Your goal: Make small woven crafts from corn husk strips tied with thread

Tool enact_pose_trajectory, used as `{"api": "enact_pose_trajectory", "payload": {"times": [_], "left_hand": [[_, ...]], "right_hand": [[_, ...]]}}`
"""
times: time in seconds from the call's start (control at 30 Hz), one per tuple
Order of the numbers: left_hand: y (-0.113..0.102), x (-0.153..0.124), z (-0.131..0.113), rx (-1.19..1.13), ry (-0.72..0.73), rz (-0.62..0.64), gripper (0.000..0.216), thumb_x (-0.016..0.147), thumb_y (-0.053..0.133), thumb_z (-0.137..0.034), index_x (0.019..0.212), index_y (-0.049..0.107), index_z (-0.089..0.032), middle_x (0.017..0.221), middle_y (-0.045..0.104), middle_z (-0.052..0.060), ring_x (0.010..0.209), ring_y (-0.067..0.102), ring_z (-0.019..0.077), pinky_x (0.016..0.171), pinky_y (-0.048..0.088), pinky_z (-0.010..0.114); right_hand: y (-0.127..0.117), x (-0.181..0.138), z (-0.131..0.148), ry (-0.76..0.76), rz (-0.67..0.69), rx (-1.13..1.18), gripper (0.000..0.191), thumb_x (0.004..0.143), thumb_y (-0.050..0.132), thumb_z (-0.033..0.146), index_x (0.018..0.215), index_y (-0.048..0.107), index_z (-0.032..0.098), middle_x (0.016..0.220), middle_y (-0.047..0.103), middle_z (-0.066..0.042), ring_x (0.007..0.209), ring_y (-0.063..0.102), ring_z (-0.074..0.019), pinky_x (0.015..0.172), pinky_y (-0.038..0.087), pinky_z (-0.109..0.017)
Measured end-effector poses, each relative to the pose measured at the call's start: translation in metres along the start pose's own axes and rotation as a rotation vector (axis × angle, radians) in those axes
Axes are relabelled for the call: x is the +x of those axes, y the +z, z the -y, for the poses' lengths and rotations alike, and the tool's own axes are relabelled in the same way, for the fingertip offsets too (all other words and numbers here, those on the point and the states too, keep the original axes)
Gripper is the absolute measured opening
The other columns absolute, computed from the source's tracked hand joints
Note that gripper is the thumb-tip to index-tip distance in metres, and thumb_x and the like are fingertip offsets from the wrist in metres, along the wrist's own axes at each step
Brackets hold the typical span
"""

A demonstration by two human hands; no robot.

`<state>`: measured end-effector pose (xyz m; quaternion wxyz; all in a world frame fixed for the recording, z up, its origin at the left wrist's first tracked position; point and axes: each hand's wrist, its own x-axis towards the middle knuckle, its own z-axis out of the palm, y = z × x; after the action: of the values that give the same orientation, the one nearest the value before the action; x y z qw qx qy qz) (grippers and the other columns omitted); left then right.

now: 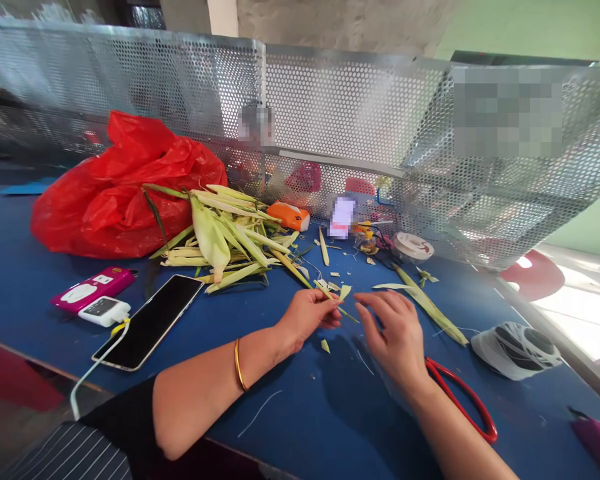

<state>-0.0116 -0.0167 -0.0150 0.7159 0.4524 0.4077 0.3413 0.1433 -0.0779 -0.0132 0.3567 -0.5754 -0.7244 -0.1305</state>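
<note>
My left hand (305, 319) pinches a thin green corn husk strip (300, 275) between thumb and fingers, above the blue table (300, 413). My right hand (394, 337) hovers just to the right of it, with fingers apart and nothing visible in them. Red-handled scissors (473, 400) lie partly hidden beneath my right wrist. A heap of pale green corn husks (240, 240) rests beyond my left hand. One longer husk (430, 307) lies past my right hand, and small husk scraps (325, 346) are scattered around.
A red plastic bag (125, 193) stands behind the heap, beside an orange packet (289, 215). Two phones (153, 320), (341, 217) and a white corded device (104, 311) are on the table. A thread cone (515, 350) lies right; a perforated metal screen (330, 100) borders the back.
</note>
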Motion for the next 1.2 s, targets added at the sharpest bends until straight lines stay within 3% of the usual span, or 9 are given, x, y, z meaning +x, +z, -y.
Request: {"api": "enact_pose_trajectory", "payload": {"times": [0.1, 0.27, 0.47, 0.57, 0.67, 0.73, 0.93, 1.07, 1.2], "left_hand": [[0.001, -0.003, 0.001, 0.137, 0.006, 0.129, 0.021, 0.071, 0.073, -0.032, 0.074, 0.064, -0.013, 0.058, 0.063, 0.0, 0.053, 0.06, 0.0115, 0.061, 0.05, 0.026], [0.005, -0.006, 0.01, 0.329, 0.023, 0.239, 0.011, 0.067, 0.06, -0.019, 0.058, 0.059, -0.015, 0.052, 0.058, -0.001, 0.05, 0.056, 0.0111, 0.057, 0.048, 0.025], [0.005, -0.01, 0.008, 0.343, -0.009, 0.349, 0.012, 0.065, 0.06, -0.021, 0.055, 0.06, -0.015, 0.051, 0.059, -0.002, 0.051, 0.057, 0.011, 0.059, 0.046, 0.024], [0.005, -0.011, 0.005, 0.294, -0.038, 0.309, 0.018, 0.067, 0.067, -0.029, 0.059, 0.063, -0.014, 0.057, 0.065, 0.001, 0.057, 0.061, 0.0124, 0.062, 0.045, 0.025], [0.004, -0.009, 0.0, 0.087, -0.083, 0.197, 0.024, 0.068, 0.072, -0.036, 0.076, 0.07, -0.014, 0.071, 0.071, 0.005, 0.067, 0.066, 0.0147, 0.067, 0.046, 0.027], [0.002, -0.007, -0.004, -0.054, -0.06, 0.146, 0.025, 0.067, 0.074, -0.031, 0.085, 0.071, -0.013, 0.079, 0.073, 0.006, 0.073, 0.067, 0.0147, 0.072, 0.047, 0.026], [0.001, -0.004, -0.004, -0.206, 0.068, 0.063, 0.021, 0.065, 0.075, -0.019, 0.084, 0.071, -0.012, 0.082, 0.074, 0.007, 0.075, 0.065, 0.0133, 0.078, 0.046, 0.026], [0.005, -0.004, 0.001, -0.23, 0.067, 0.05, 0.019, 0.064, 0.075, -0.017, 0.083, 0.073, -0.012, 0.081, 0.074, 0.008, 0.078, 0.065, 0.0157, 0.08, 0.046, 0.027], [0.006, -0.005, 0.001, -0.242, 0.062, 0.017, 0.016, 0.062, 0.076, -0.015, 0.078, 0.074, -0.011, 0.087, 0.074, 0.009, 0.081, 0.065, 0.0155, 0.08, 0.046, 0.026]], "right_hand": [[0.001, 0.001, -0.004, 0.058, -0.057, -0.015, 0.021, 0.092, 0.055, 0.035, 0.1, 0.07, 0.023, 0.097, 0.07, -0.008, 0.095, 0.062, -0.0247, 0.096, 0.037, -0.044], [0.013, -0.002, 0.001, 0.101, 0.118, 0.248, 0.018, 0.091, 0.056, 0.031, 0.077, 0.066, 0.024, 0.083, 0.071, -0.001, 0.084, 0.066, -0.0193, 0.103, 0.034, -0.045], [0.014, -0.003, 0.007, 0.127, 0.03, 0.339, 0.022, 0.088, 0.058, 0.024, 0.066, 0.057, 0.023, 0.075, 0.068, 0.0, 0.076, 0.064, -0.0178, 0.095, 0.041, -0.041], [0.008, -0.001, 0.004, 0.085, -0.009, 0.247, 0.016, 0.091, 0.055, 0.025, 0.078, 0.065, 0.023, 0.086, 0.071, -0.002, 0.085, 0.065, -0.0194, 0.097, 0.038, -0.042], [-0.002, 0.001, 0.001, 0.088, -0.189, 0.12, 0.016, 0.093, 0.053, 0.028, 0.095, 0.068, 0.022, 0.097, 0.071, -0.006, 0.094, 0.063, -0.0223, 0.092, 0.04, -0.04], [-0.007, 0.0, 0.004, 0.103, -0.253, 0.093, 0.016, 0.093, 0.055, 0.029, 0.087, 0.068, 0.021, 0.088, 0.07, -0.005, 0.087, 0.063, -0.0212, 0.086, 0.041, -0.037], [0.009, -0.006, 0.024, 0.351, 0.194, 0.519, 0.028, 0.089, 0.056, 0.04, 0.077, 0.071, 0.02, 0.078, 0.069, -0.004, 0.072, 0.062, -0.0183, 0.067, 0.042, -0.028], [0.022, -0.008, 0.026, 0.533, 0.236, 0.698, 0.031, 0.084, 0.058, 0.042, 0.071, 0.071, 0.017, 0.069, 0.064, -0.003, 0.066, 0.055, -0.0167, 0.061, 0.04, -0.026], [0.021, -0.008, 0.023, 0.556, 0.236, 0.724, 0.031, 0.082, 0.056, 0.04, 0.061, 0.062, 0.017, 0.061, 0.053, 0.0, 0.059, 0.044, -0.013, 0.056, 0.034, -0.025]]}}
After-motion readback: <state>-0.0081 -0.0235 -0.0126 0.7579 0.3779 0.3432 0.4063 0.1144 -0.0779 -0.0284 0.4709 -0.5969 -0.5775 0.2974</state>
